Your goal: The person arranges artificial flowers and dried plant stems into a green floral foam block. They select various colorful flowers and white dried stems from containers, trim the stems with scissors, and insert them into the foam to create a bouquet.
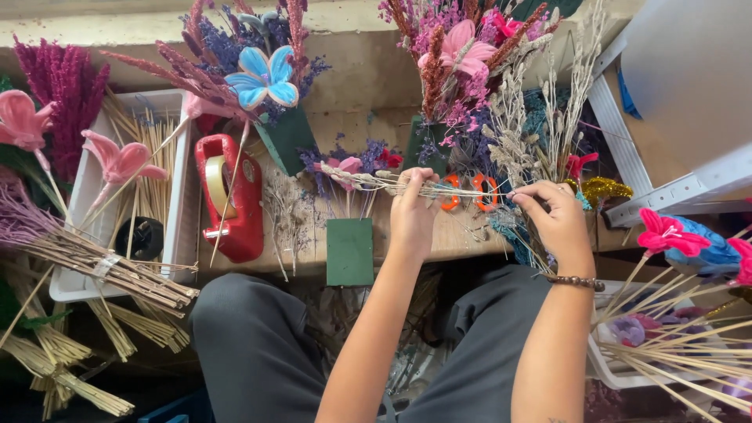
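2 bare hands hold 1 thin dried grass stem with pale seed heads (376, 180) level above the wooden table (462, 235). The left hand (413, 213) has its fingers (410, 188) closed around the middle of the stem, thumb pressed on top. The right hand (558, 219) pinches the stem's bare end between thumb and fingertips (523, 200), the other fingers curled loosely.

Just behind the stem lie orange-handled scissors (468, 192), flat on the table between the 2 hands. A dark green foam block (350, 251) stands at the table's near edge, left of the left hand, and 2 more green blocks further back carry arrangements: one with a blue fabric flower (265, 76), one with a pink fabric flower among purple dried sprigs (458, 47). A red tape dispenser (229, 196) sits to the left, beside a white plastic tray of straw-coloured sticks (176, 157).

By the look of it, the stem is being sized or straightened. Any trimming would call for freeing the right hand for the scissors while the left keeps the brittle stem steady.
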